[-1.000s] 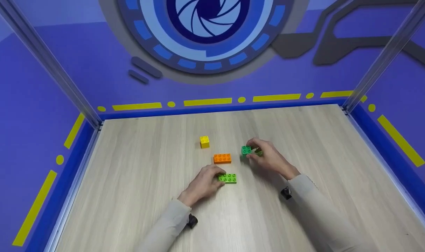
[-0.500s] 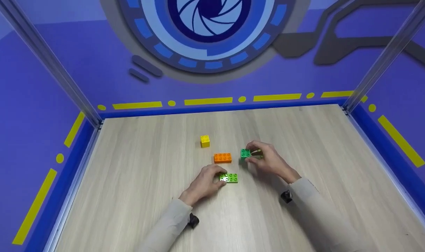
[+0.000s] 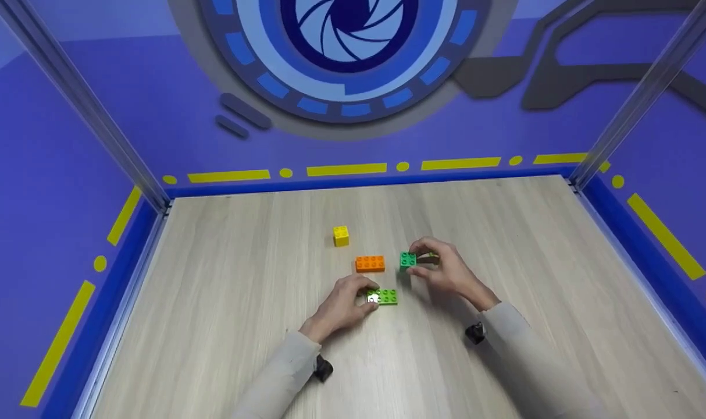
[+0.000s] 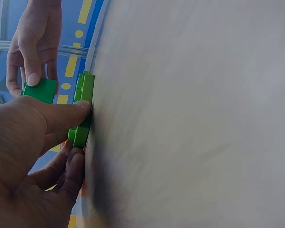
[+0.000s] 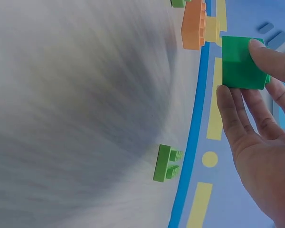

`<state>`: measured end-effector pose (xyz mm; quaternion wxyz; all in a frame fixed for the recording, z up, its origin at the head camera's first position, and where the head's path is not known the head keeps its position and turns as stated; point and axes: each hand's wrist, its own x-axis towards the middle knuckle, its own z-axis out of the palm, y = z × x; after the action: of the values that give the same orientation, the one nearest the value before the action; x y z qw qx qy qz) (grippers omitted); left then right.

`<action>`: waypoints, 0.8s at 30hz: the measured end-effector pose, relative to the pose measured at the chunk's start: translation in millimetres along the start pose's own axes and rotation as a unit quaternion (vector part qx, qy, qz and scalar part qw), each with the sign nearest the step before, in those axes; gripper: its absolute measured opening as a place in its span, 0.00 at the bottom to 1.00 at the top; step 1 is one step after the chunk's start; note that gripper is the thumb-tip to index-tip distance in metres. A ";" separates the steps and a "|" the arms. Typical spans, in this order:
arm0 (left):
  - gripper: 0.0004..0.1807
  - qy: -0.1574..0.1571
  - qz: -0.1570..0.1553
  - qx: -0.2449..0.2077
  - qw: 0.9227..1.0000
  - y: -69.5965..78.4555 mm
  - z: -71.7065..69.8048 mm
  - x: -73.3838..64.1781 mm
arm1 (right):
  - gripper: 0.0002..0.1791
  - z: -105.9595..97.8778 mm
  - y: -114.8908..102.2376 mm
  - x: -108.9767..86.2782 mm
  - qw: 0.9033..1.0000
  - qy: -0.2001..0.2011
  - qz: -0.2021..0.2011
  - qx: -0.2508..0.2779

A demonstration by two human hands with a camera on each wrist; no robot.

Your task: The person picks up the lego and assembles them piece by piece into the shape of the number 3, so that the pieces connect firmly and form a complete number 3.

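- At the middle of the pale wood-grain tabletop (image 3: 242,279), a lime-green, eight-studded rectangular toy brick (image 3: 389,297) is pinched at its left end between the thumb and fingers of the left hand (image 3: 341,302); its studs are turned upward.
- Farther and to the right, a dark green, four-studded cube-shaped toy brick (image 3: 407,261) is pinched between the thumb and fingers of the right hand (image 3: 448,270) and held above the tabletop.
- Just left of the dark green brick and apart from it, an orange, eight-studded rectangular toy brick (image 3: 370,265) is set on the tabletop, beyond the lime-green brick.
- Still farther and to the left, a yellow, four-studded toy brick (image 3: 341,237) is seen standing upright.
- Behind the right hand, a small lime-green studded brick (image 5: 162,163) is partly hidden in the head view; it is shown on the tabletop in the right wrist view.
- Both forearms are covered by beige sleeves (image 3: 280,372).
- The far side is closed off by a blue-violet printed wall (image 3: 126,99).
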<state>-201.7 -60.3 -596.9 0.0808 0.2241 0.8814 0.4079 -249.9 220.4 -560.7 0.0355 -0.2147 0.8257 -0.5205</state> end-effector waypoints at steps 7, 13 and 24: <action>0.16 0.002 0.003 0.007 1.000 -0.5 0.4 -0.4 | 0.16 2.3 -0.5 -3.7 1.000 -0.004 0.002 0.012; 0.16 0.004 -0.004 -0.001 1.000 -0.8 0.7 0.1 | 0.17 4.0 -3.5 -7.0 1.000 -0.012 -0.002 0.003; 0.15 0.008 -0.012 -0.002 1.000 0.0 1.1 0.6 | 0.17 9.9 -6.4 -11.6 1.000 -0.019 -0.016 0.006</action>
<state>-201.8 -59.3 -597.6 0.0792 0.2097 0.8838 0.4106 -234.6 214.2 -561.5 0.0440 -0.2379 0.8183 -0.5215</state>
